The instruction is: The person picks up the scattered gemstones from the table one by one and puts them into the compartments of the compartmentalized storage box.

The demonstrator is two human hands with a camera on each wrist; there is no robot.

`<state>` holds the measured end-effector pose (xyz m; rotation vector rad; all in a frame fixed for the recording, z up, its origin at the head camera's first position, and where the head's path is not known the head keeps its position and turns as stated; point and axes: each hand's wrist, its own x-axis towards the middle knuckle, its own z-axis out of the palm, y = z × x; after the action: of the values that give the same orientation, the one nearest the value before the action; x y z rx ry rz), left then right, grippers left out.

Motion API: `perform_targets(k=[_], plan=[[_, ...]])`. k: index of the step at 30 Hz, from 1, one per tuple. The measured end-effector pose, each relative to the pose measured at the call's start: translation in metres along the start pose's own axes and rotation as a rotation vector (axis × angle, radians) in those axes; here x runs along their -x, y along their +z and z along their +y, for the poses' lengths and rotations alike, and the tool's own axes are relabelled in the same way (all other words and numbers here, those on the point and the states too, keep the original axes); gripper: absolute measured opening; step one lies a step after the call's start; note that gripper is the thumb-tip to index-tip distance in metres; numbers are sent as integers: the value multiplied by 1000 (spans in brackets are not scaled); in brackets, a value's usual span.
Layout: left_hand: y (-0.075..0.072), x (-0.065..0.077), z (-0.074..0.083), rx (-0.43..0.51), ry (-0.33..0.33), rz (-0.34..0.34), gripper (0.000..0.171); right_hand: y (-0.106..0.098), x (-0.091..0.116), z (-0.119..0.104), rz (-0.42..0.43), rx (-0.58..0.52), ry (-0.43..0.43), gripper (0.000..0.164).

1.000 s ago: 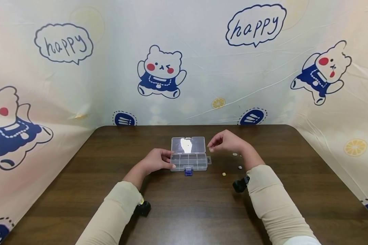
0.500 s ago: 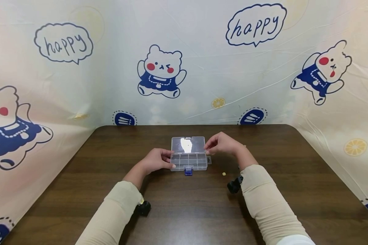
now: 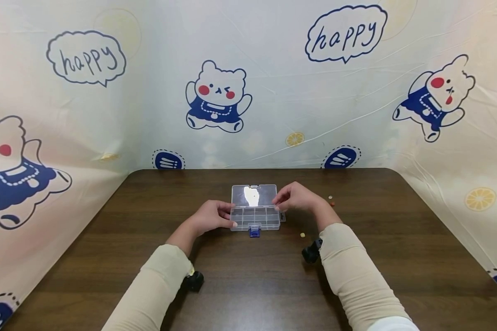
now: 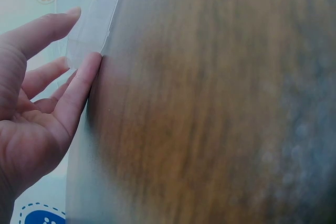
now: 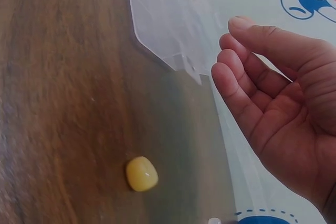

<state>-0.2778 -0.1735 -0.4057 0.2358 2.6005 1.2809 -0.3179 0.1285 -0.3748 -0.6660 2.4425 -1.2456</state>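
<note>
A clear plastic compartment box [image 3: 255, 219] lies with its lid raised at the back and a blue clasp [image 3: 254, 232] at its front. At its left end my left hand [image 3: 209, 216] holds it, thumb by the front corner and fingers near the hinge. My right hand [image 3: 299, 198] hovers at the right end, its thumb and finger drawn together over the edge by the lid. I cannot tell whether a small thing is between these tips. In the right wrist view, a rounded yellow piece like a corn kernel [image 5: 142, 173] lies on the table near the box.
On the brown wooden table [image 3: 248, 285], a small pale piece [image 3: 330, 197] and a reddish-brown one [image 3: 332, 203] lie beyond my right wrist. Printed cloth [image 3: 273, 92] hangs behind the table and along its sides. Each wrist carries a black camera [image 3: 312, 251].
My right hand has moved left and a little down, from beside the lid to the box's right edge. My left hand and the box stay put.
</note>
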Motion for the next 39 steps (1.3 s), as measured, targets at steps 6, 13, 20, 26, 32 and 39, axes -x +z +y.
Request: perform_targets(k=[6,13,20,26,32,39], plan=[[0,0,1,6,1,-1,62,7,-6,5,20,22,12,13],[0,0,0,13,8,0,62,15,-10,12,34,16,28,11],[0,1,1,19,6,4,61,17,-9,12,57,3,30,13],[0,0,1,20,3,3,62,16,-5,11,64,-1,10,14],[1,1,1,19,2,3,62,11,3,7,88,9,-16,17],[1,2,0,33,9,-2,61,6,13,5,118,34,-33,19]])
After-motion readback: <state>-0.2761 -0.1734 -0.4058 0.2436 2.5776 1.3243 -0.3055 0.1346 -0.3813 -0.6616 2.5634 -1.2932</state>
